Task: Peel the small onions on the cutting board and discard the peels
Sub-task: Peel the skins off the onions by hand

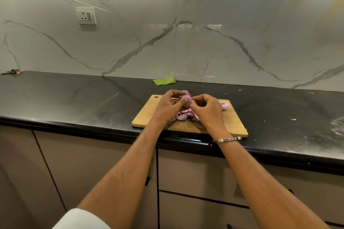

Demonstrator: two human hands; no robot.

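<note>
Two hands (188,107) peel onion (186,100) above wooden cutting board (232,124) on black counter (74,98)

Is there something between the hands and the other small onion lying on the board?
Nothing visible. The peeled purple onion lies bare on the wooden cutting board, just beyond the right hand. Both hands, left hand too, hold another small purple onion.
</note>
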